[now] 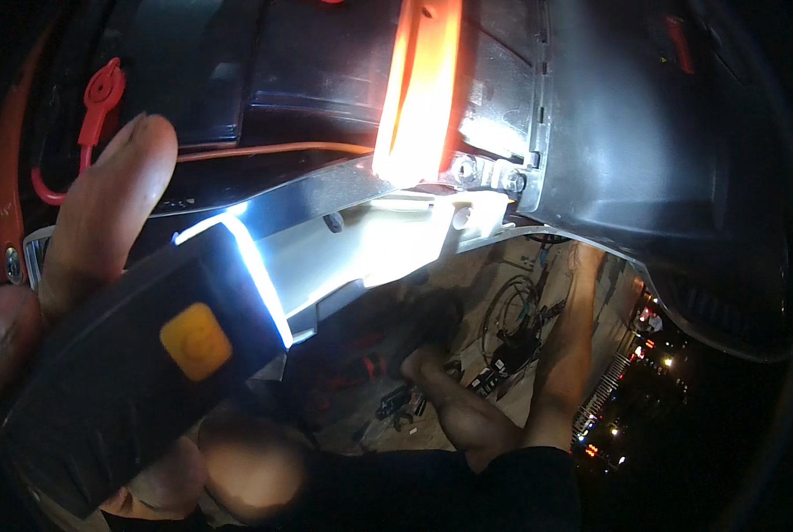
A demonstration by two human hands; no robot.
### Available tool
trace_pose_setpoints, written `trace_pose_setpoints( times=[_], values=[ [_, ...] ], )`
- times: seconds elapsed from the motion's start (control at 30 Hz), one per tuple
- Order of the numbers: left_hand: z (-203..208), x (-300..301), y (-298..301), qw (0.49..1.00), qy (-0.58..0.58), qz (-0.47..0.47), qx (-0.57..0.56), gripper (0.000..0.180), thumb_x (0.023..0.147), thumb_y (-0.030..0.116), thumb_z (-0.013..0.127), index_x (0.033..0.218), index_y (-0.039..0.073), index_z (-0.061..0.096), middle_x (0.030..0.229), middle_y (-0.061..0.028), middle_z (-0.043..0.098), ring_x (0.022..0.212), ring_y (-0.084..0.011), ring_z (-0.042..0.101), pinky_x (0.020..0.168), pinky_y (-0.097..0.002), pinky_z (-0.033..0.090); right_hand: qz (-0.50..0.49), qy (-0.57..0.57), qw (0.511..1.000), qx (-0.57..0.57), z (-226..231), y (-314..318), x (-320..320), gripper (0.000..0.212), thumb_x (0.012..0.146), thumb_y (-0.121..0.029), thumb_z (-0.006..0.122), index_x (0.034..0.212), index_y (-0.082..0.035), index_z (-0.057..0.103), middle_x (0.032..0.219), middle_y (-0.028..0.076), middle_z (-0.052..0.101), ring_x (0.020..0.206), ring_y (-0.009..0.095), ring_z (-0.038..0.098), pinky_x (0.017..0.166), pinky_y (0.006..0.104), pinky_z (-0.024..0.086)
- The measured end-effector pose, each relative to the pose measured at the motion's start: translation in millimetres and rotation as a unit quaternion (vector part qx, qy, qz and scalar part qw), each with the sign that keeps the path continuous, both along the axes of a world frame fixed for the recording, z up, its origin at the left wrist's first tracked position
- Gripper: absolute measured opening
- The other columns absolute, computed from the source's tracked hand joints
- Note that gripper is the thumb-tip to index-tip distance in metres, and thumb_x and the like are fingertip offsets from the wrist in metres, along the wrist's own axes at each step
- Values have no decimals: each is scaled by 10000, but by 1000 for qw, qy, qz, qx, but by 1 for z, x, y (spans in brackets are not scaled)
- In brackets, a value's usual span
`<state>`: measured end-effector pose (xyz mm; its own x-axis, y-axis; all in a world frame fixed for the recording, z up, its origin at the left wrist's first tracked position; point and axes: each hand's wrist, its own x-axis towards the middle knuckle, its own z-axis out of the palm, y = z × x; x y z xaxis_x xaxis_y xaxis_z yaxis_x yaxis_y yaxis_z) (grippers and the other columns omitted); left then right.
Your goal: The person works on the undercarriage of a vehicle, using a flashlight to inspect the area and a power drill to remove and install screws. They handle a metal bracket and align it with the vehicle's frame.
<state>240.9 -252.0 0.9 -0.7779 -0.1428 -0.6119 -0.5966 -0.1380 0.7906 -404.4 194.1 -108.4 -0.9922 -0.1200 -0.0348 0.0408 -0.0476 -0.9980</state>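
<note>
My left hand (117, 208) is closed round a dark, boxy work light (104, 390) with an orange button, its thumb along the top. The lamp's lit end points at a white bracket-like part (388, 244) under a vehicle's dark bodywork. Glare washes out much of that part and the orange frame tube (419, 97) above it. My right arm, seemingly bare below a black sleeve, stretches out to the lower edge of a black plastic panel (645, 160). Only a little of my right hand (584, 257) shows there; its fingers are hidden.
A red rubber cap (104, 93) on a red cable sits at upper left. Bolts (512, 180) fasten a bracket beside the orange tube. On the ground below lie coiled black cables (510, 315) and dark tools (396, 403). A bent bare limb (459, 408) crosses there.
</note>
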Motion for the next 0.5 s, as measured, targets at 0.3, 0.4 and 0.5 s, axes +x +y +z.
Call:
trace_pose_setpoints(
  times=[0.3,0.4,0.5],
  values=[
    [5,-19,30,671,118,-167,-713,480,1013,365,473,1360,33,471,1032,-107,673,844,-163,667,827,-356,548,-19,10,999,26,2,-10,-5,132,918,-47,585,1043,-16,613,926,86,670,846,276,643,778,364,517],
    [-32,-40,29,224,-2,-155,-962,558,1006,436,442,1406,48,421,1024,-95,660,834,-156,659,801,-341,545,-27,10,999,28,3,-15,2,133,917,-47,585,1043,-15,614,928,88,670,848,277,643,780,365,517],
    [-39,-43,23,-269,-117,-163,-942,610,1001,483,423,1452,75,377,1046,-81,644,848,-146,649,780,-326,540,-34,8,999,37,-2,-19,10,135,916,-48,585,1044,-14,615,930,91,670,851,278,643,781,365,517]
  ],
)
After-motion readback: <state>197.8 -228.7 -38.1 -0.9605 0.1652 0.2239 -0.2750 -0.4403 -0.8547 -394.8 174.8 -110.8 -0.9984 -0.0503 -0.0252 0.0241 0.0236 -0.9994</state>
